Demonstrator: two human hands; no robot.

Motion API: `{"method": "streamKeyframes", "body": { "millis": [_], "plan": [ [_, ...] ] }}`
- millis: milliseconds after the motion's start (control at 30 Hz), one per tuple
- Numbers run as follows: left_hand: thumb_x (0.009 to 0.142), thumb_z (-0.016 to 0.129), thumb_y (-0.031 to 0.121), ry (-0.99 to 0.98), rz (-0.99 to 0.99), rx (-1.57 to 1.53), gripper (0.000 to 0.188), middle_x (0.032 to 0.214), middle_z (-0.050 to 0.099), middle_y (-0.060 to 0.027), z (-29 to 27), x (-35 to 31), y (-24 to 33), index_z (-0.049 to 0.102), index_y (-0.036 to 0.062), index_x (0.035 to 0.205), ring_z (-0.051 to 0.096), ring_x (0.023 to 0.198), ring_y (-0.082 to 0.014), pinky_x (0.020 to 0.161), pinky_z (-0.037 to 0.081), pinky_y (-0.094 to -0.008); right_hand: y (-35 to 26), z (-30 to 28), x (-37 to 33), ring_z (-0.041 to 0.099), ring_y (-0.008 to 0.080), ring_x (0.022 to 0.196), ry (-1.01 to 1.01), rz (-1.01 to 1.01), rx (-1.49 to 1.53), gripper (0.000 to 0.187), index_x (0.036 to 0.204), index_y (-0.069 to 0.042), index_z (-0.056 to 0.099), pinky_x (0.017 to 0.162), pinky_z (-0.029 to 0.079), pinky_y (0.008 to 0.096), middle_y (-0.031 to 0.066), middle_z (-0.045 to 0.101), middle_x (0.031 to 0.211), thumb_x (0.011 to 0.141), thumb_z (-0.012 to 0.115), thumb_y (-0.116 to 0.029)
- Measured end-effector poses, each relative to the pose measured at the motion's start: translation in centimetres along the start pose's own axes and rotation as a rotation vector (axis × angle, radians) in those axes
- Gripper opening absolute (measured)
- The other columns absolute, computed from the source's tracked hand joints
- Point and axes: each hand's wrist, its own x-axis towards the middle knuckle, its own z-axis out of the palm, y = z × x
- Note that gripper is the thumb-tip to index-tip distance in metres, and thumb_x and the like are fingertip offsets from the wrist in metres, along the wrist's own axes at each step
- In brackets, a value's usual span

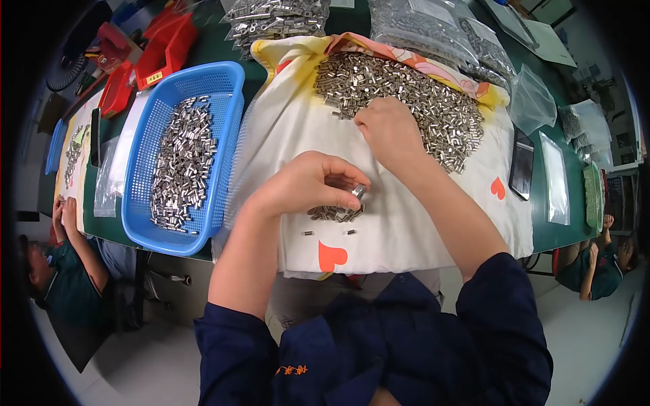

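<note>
A broad pile of small silver metal sleeves (443, 111) lies on a white patterned cloth (284, 115). At the pile's near edge, my right hand (393, 132) has its fingers curled together; what they hold, if anything, is hidden. My left hand (308, 181) is closer to me, thumb and fingers closed round a few shiny metal sleeves (359, 192). Just under that hand sits a small heap of sleeves (333, 214). Two single sleeves (351, 232) lie apart on the cloth in front of it.
To the left stands a blue plastic basket (233, 108) with many sleeves inside. Red bins (166, 51) are behind it. Filled clear bags (420, 30) line the back. A phone (521, 164) and an empty bag (555, 179) lie right. Other people sit at both sides.
</note>
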Motion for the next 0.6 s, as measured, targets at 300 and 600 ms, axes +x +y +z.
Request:
{"method": "streamKeyframes", "body": {
  "millis": [300, 600],
  "plan": [
    [0.072, 0.067, 0.004, 0.222, -0.011, -0.211, 0.03, 0.087, 0.063, -0.0041, -0.6, 0.9, -0.9, 0.059, -0.0012, 0.101, 0.057, 0.078, -0.0062, 0.068, 0.046, -0.0192, -1.9, -2.0, -2.0, 0.056, 0.022, 0.077, 0.048, 0.242, 0.364, 0.008, 0.08, -0.004, 0.062, 0.07, 0.043, 0.0297, 0.0066, 0.059, 0.081, 0.074, 0.057, -0.004],
    [0.076, 0.063, 0.002, 0.366, 0.054, -0.318, 0.032, 0.089, 0.062, -0.0081, -0.7, 1.2, -0.9, 0.055, -0.004, 0.106, 0.059, 0.079, -0.0099, 0.071, 0.046, -0.02, -3.3, -3.0, -3.3, 0.056, 0.0139, 0.072, -0.015, 0.384, 0.924, 0.009, 0.081, -0.003, 0.062, 0.065, 0.045, 0.0267, 0.0042, 0.059, 0.074, 0.072, 0.059, -0.004]
  ]
}}
